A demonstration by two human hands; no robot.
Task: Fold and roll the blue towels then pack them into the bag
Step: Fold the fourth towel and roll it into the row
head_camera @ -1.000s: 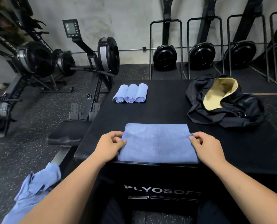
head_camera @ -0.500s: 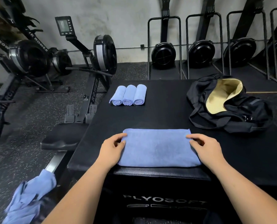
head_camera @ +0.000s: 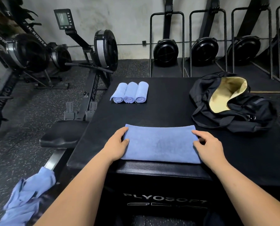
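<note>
Both towel (head_camera: 160,144) ends are pinched, by left hand (head_camera: 118,145) and right hand (head_camera: 207,147); uneven pull could skew the roll.

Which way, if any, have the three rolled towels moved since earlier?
No. The rolled towels keep their spot by the plyo box's far left edge; only the camera shifted.

A gym: rowing machines (head_camera: 101,51) (speckled rubber floor (head_camera: 21,121)).

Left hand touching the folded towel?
Touching. Head view: the left hand has its thumb lying on the folded towel, at its left edge.
</note>
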